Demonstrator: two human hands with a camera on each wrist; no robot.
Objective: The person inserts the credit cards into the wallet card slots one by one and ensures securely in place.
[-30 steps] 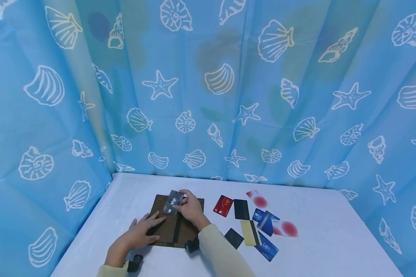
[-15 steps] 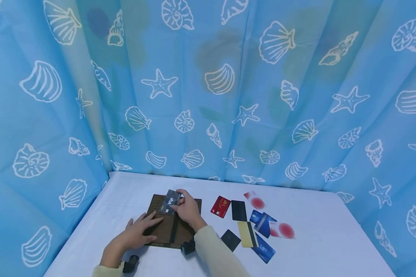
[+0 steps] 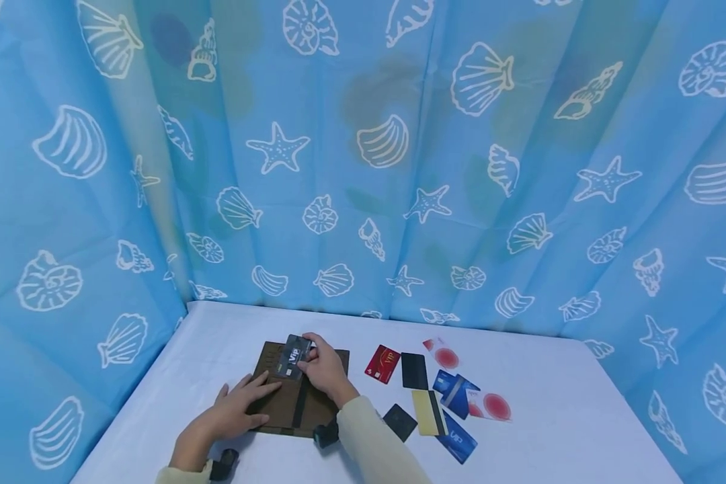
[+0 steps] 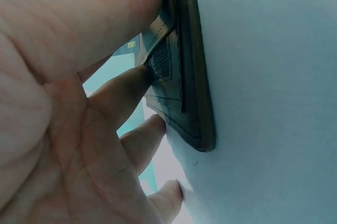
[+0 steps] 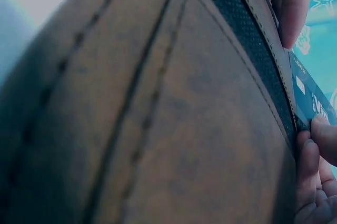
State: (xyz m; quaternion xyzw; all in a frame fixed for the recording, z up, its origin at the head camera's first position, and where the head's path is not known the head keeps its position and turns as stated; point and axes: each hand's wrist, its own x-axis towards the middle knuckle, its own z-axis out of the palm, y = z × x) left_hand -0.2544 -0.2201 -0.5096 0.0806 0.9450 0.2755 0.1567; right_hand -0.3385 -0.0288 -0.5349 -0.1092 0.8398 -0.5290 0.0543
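Observation:
A brown leather wallet [image 3: 276, 404] lies spread flat on the white table. My right hand [image 3: 329, 371] pinches a dark grey VIP card [image 3: 292, 357] by its right edge, over the wallet's upper left part. In the right wrist view, the card [image 5: 309, 88] stands at the edge of a stitched leather panel [image 5: 210, 103]; how far it sits inside cannot be told. My left hand [image 3: 232, 408] rests with spread fingers on the wallet's left side. The left wrist view shows its fingertips against the wallet's edge [image 4: 197, 124] and a dark mesh patch [image 4: 160, 62].
Right of the wallet lie a red VIP card [image 3: 383, 364], black cards [image 3: 414, 370], a gold card [image 3: 426, 412], blue cards [image 3: 458, 440] and white-and-red cards [image 3: 490, 405], some overlapping. A blue shell-patterned curtain [image 3: 339, 168] hangs behind the table [image 3: 556, 417].
The VIP card has come slightly down and turned more upright in my right hand's pinch. My left hand stays on the wallet. The whole head view has shifted a little.

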